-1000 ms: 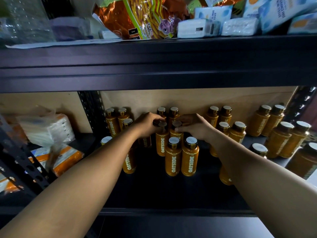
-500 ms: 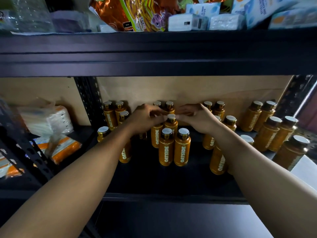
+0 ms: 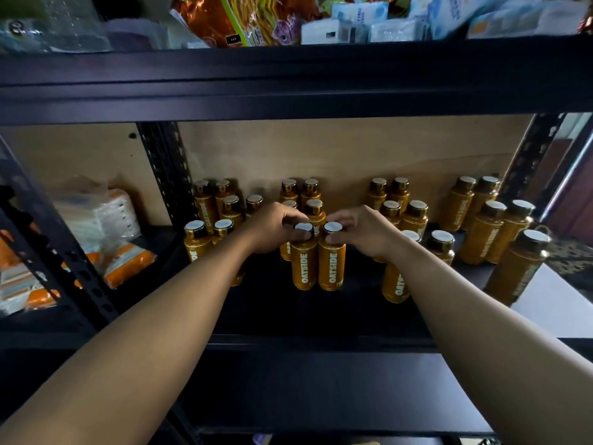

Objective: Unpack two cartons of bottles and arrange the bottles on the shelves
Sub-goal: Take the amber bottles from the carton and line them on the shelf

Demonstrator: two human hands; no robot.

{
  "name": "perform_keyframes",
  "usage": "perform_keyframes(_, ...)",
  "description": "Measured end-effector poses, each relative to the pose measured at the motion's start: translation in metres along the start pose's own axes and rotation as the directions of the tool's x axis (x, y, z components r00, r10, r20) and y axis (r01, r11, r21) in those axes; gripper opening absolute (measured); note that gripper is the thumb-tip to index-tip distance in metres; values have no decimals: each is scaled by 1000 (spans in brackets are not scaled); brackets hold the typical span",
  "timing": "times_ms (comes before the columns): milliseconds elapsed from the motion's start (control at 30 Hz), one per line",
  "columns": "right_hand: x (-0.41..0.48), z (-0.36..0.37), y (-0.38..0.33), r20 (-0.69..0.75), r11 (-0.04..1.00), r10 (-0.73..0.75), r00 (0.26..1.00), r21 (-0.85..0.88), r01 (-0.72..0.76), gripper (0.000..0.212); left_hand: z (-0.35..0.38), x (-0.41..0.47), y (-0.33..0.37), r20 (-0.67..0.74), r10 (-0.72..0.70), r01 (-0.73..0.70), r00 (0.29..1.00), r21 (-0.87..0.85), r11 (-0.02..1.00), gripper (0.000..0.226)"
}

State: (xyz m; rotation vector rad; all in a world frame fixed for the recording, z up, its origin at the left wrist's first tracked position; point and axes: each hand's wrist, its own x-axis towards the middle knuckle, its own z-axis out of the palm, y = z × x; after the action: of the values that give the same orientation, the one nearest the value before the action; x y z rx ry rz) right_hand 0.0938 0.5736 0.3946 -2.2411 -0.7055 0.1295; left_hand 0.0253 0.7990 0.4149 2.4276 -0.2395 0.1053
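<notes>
Several amber OATSIDE bottles with dark caps stand in paired rows on the black shelf (image 3: pixel 288 319). My left hand (image 3: pixel 272 228) grips the cap of the front left bottle (image 3: pixel 303 264) of the middle row. My right hand (image 3: pixel 362 231) grips the cap of the front right bottle (image 3: pixel 332 263) beside it. Both bottles stand upright and touch each other. More bottles stand behind them (image 3: pixel 313 205), to the left (image 3: pixel 195 239) and to the right (image 3: pixel 481 232). No cartons are in view.
The upper shelf beam (image 3: pixel 288 88) runs across overhead, with snack packets (image 3: pixel 237 20) and boxes on it. A perforated black upright (image 3: pixel 163 168) divides the bays. Wrapped packs (image 3: pixel 96 216) and orange packets (image 3: pixel 128 263) lie in the left bay. A white surface (image 3: pixel 552 303) shows at lower right.
Both hands have drawn back from the bottles deeper in the middle row to the front pair and now hold their caps. The camera has tilted so the shelf sits lower in view.
</notes>
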Motion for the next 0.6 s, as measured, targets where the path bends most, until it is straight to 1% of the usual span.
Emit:
perform_keyframes(67,-2,3,-2,-1,1000,3,1000,7,-3,49,-2,-4,0,-7,-5,5,1000,2,1000,39)
perform_keyframes(233,-6,13,-6,0,998,-24,1000,55,24,40,-6,-13,-7,-10,-10,10,1000,9,1000,43)
perform_keyframes(500,-9,26,-11,-21,995,-43,999,87,45,55,-10,-25,-17,-38,-18,20,999,40,999,42)
perform_keyframes(600,-10,27,-11,-19,995,-45,999,88,47,57,-11,-27,-18,-41,-30,33,999,61,998,46)
